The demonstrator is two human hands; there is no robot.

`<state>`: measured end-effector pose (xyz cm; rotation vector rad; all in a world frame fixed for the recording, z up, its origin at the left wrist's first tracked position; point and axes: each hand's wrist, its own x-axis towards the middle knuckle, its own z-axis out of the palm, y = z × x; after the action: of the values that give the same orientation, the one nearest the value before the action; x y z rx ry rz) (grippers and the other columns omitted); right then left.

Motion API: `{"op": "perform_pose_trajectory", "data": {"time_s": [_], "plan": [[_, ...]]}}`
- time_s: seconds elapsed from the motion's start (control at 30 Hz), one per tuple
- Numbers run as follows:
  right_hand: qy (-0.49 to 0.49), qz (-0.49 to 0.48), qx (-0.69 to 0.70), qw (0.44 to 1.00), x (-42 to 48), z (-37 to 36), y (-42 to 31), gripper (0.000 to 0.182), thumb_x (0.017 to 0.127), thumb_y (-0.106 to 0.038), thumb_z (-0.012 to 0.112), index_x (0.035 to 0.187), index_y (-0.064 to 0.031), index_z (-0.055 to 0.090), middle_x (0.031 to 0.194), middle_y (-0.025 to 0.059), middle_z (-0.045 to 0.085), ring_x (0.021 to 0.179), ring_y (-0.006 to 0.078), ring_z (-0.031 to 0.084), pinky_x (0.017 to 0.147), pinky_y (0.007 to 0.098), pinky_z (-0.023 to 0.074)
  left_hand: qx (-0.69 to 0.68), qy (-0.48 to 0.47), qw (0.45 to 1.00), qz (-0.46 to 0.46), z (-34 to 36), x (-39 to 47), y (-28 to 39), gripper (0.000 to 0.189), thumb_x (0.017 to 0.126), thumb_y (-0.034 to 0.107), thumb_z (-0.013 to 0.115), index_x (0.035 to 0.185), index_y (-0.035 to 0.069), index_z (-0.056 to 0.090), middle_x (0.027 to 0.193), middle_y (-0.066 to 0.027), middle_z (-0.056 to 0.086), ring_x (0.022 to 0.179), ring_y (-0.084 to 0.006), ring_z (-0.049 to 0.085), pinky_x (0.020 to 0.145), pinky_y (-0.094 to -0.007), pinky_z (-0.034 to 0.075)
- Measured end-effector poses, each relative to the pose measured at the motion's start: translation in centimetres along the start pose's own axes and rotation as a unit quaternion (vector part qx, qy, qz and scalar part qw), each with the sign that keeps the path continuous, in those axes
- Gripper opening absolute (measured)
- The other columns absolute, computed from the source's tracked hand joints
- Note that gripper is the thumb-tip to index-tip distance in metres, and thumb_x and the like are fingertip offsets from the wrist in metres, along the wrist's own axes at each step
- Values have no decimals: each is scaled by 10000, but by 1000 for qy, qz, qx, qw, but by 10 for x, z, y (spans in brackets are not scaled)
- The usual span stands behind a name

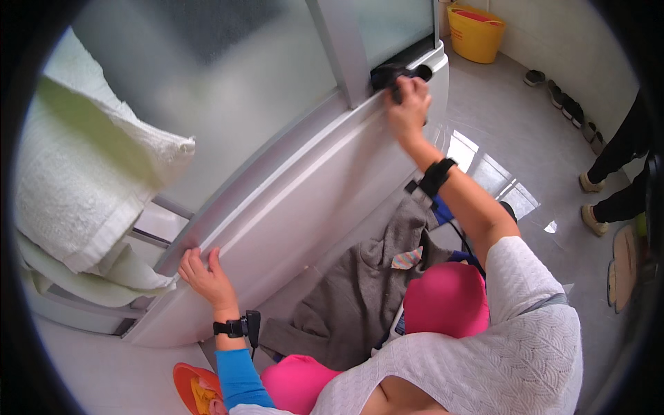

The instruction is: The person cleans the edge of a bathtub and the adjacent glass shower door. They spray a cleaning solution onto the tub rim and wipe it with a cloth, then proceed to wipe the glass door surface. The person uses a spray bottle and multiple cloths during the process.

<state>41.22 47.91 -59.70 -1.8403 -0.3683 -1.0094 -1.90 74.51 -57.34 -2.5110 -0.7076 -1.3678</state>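
Observation:
My right hand (409, 109) grips a dark handheld device (395, 77) with a round end; blur hides its exact kind. It is against the rim of a white shower tub (332, 176), beside the grey metal upright (340, 52) of the shower enclosure. My left hand (205, 272) rests on the same rim lower down, fingers over its edge, holding nothing. Frosted glass panels (249, 93) stand above the rim. A white towel (93, 181) hangs at the left, above and beyond my left hand. Black bands circle both wrists.
A grey garment (353, 290) lies on the floor between my knees and the tub. An orange container (189, 386) with cloths sits at lower left. A yellow bucket (476, 33) and several shoes (565, 106) line the far wall. Another person's legs (617, 150) stand at right, near a mat (624, 270).

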Motion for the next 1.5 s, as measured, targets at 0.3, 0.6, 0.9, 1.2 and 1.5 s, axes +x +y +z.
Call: {"op": "perform_pose_trajectory", "data": {"time_s": [0.3, 0.6, 0.9, 1.2, 1.5], "plan": [[-210, -598, 141, 760, -143, -23, -208, 228, 749, -295, 644, 958, -207, 670, 1227, 49, 521, 1076, 264, 507, 793, 441, 464, -67, -25, 997, 13, -17, 24, 0, 251, 803, 82, 713, 1033, 36, 627, 1033, -127, 635, 987, -370, 557, 856, -457, 454], [-263, -680, 159, 665, -160, -5, -240, 298, 776, -219, 645, 1073, -217, 673, 1232, 17, 556, 1108, 254, 515, 869, 403, 488, -128, -135, 982, 33, -66, 9, -27, 367, 810, -60, 530, 1159, 8, 620, 1245, -169, 608, 1207, -386, 522, 1054, -457, 425], [-292, -677, 44, 674, -106, -44, -204, 416, 684, -216, 717, 1099, -215, 697, 1224, 34, 569, 1060, 268, 540, 764, 394, 471, -304, -387, 866, 86, -161, -95, 17, 249, 814, 152, 713, 1049, 75, 678, 1172, -85, 640, 1164, -312, 553, 997, -444, 445], [-191, -757, 170, 602, -295, 23, -452, 302, 782, -183, 622, 1072, -113, 669, 1260, 54, 568, 1113, 237, 517, 795, 349, 428, -386, -376, 842, 36, -162, -111, 38, 74, 764, 84, 614, 828, 63, 645, 863, -110, 664, 902, -322, 633, 782, -438, 493], [-190, -809, 227, 507, -440, 78, -662, 103, 770, -167, 615, 851, -148, 676, 1044, 1, 577, 1020, 195, 504, 825, 338, 405, -282, -501, 818, 1, -131, -208, -21, 159, 780, 94, 581, 822, 34, 723, 736, -127, 686, 723, -367, 673, 705, -478, 518]]}}
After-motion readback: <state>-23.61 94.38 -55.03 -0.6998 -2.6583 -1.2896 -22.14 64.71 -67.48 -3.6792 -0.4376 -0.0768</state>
